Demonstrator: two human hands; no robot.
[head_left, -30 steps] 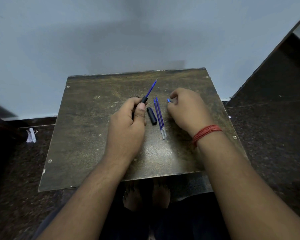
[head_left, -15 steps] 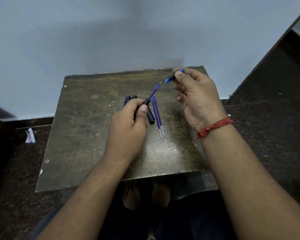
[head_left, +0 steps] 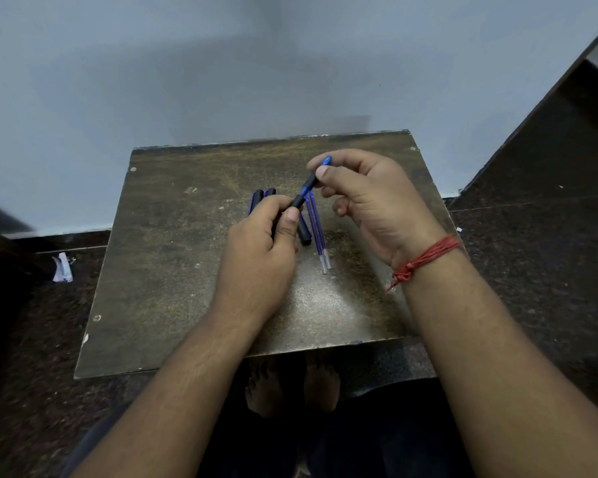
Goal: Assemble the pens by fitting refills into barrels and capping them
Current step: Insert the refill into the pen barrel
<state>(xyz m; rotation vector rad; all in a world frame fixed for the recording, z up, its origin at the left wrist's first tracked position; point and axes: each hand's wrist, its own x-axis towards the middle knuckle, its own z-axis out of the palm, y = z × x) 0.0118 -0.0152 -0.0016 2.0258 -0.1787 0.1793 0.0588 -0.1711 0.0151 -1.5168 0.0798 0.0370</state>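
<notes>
My left hand (head_left: 259, 257) grips a black pen barrel (head_left: 297, 201) with a blue refill sticking out of its far end. My right hand (head_left: 370, 198) pinches a small black and blue tip piece (head_left: 316, 175) between thumb and forefinger, slid over the refill's end, close to the barrel. Two loose blue refills (head_left: 316, 232) lie side by side on the board (head_left: 173, 270) between my hands. One black barrel (head_left: 304, 231) lies next to them. Two more pens (head_left: 261, 196) lie just beyond my left hand, partly hidden by it.
The worn brown board lies on a dark speckled floor against a pale blue wall. A scrap of white paper (head_left: 62, 268) sits on the floor at left. My bare feet (head_left: 290, 388) show under the board's near edge.
My right hand picked the tip piece off the board, lifted it and brought it down over the refill's end toward the barrel. My left hand has stayed put, gripping the barrel.
</notes>
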